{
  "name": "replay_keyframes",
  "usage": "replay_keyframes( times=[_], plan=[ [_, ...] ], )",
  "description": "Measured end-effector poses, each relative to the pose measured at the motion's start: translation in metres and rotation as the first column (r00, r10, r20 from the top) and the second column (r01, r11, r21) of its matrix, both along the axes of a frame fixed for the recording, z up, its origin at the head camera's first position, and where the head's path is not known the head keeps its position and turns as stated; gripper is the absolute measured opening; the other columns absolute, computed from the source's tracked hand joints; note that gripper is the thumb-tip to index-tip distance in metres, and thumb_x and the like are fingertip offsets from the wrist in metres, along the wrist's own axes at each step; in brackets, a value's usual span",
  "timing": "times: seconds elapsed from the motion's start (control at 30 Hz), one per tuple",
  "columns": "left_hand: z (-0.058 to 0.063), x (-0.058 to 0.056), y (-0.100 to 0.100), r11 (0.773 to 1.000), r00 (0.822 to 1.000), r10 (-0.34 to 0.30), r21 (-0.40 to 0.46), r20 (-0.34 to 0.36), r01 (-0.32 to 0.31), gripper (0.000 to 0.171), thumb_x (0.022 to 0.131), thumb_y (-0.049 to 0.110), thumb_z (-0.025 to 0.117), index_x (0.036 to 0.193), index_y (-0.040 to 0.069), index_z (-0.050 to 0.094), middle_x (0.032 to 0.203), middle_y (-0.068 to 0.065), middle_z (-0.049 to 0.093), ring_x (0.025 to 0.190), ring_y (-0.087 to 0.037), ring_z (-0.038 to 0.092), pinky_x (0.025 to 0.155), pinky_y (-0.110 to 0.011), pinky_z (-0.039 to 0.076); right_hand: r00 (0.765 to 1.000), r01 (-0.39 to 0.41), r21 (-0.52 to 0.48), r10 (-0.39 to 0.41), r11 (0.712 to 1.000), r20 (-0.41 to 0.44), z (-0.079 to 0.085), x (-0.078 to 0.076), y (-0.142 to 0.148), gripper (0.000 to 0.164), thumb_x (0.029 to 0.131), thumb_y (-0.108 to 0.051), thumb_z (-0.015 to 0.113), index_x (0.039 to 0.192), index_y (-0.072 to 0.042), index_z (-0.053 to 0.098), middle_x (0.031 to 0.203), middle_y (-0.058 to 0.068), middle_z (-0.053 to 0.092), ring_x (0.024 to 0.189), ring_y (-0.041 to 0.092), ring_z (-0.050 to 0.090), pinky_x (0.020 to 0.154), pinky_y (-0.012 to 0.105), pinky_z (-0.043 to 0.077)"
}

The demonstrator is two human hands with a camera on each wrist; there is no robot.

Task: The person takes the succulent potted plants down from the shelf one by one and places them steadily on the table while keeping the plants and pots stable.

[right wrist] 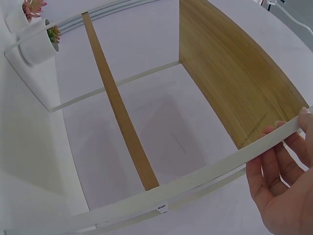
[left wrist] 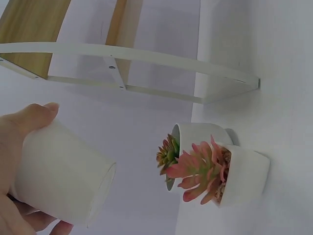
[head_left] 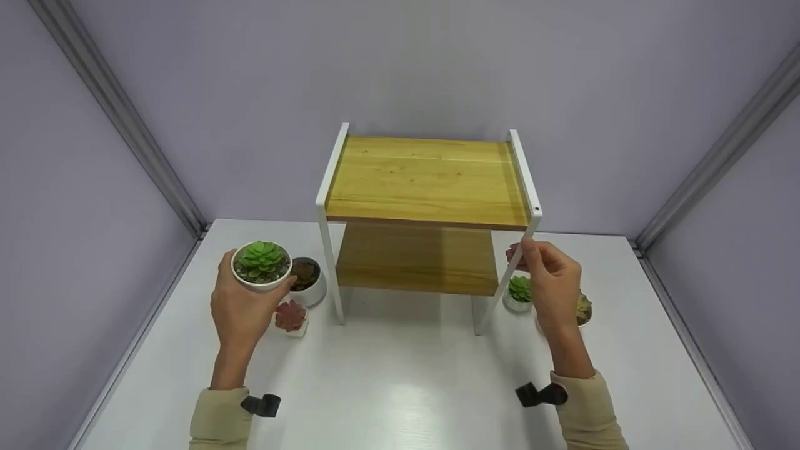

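Observation:
My left hand [head_left: 240, 309] grips a round white pot with a green succulent [head_left: 261, 259], raised above the table left of the shelf. In the left wrist view the white pot [left wrist: 61, 171] is tilted, with thumb and fingers around its side. My right hand [head_left: 556, 284] holds the front right upright of a two-tier shelf [head_left: 431, 181], just below the top board. The right wrist view shows the thumb on one side of the white metal frame [right wrist: 210, 174] and the fingers [right wrist: 276, 164] on the other. The shelf stands upright with both wooden boards bare.
Left of the shelf stand a round white pot [head_left: 310, 290] with a reddish-green succulent and a square one with a pink succulent [head_left: 290, 315]. On the right are a small green succulent [head_left: 519, 290] and another potted plant [head_left: 584, 309], partly behind my right hand. Grey-purple panels surround the white table [head_left: 387, 375].

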State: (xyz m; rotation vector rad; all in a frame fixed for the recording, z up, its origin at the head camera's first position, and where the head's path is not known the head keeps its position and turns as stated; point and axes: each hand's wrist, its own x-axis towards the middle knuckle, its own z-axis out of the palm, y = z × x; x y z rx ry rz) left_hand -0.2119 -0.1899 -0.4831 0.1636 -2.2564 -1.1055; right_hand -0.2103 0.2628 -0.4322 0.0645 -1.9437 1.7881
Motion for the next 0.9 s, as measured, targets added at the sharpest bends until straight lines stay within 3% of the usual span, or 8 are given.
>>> replay_keyframes(
  times=[0.33, 0.67, 0.9],
  plan=[
    [-0.015, -0.004, -0.025, 0.997, 1.000, 0.012, 0.081, 0.012, -0.013, 0.091, 0.074, 0.022, 0.097, 0.148, 0.000, 0.049, 0.143, -0.022, 0.061, 0.137, -0.041, 0.057, 0.113, -0.065, 0.045, 1.000, -0.005, -0.009, 0.005, 1.000, 0.024, 0.000, 0.002, 0.000, 0.033, 0.108, -0.025, 0.062, 0.103, 0.004, 0.077, 0.092, -0.001, 0.079, 0.087, 0.016, 0.077, 0.086, 0.026, 0.062],
    [-0.029, -0.010, -0.039, 0.986, 0.990, -0.032, 0.164, 0.136, 0.010, 0.097, 0.079, 0.025, 0.094, 0.154, -0.001, 0.040, 0.149, -0.025, 0.056, 0.142, -0.043, 0.053, 0.115, -0.065, 0.044, 1.000, -0.005, -0.026, 0.006, 1.000, 0.023, 0.001, 0.002, 0.002, 0.033, 0.108, -0.024, 0.062, 0.102, 0.005, 0.076, 0.091, 0.000, 0.079, 0.087, 0.016, 0.076, 0.085, 0.027, 0.062],
    [-0.039, -0.012, -0.045, 0.978, 0.969, -0.074, 0.205, 0.236, 0.024, 0.099, 0.083, 0.026, 0.091, 0.158, 0.000, 0.032, 0.155, -0.026, 0.049, 0.146, -0.044, 0.048, 0.116, -0.063, 0.043, 1.000, -0.003, -0.003, 0.003, 1.000, 0.020, 0.002, 0.003, 0.003, 0.033, 0.108, -0.025, 0.062, 0.102, 0.004, 0.077, 0.092, 0.000, 0.079, 0.089, 0.016, 0.076, 0.087, 0.028, 0.063]
  ],
)
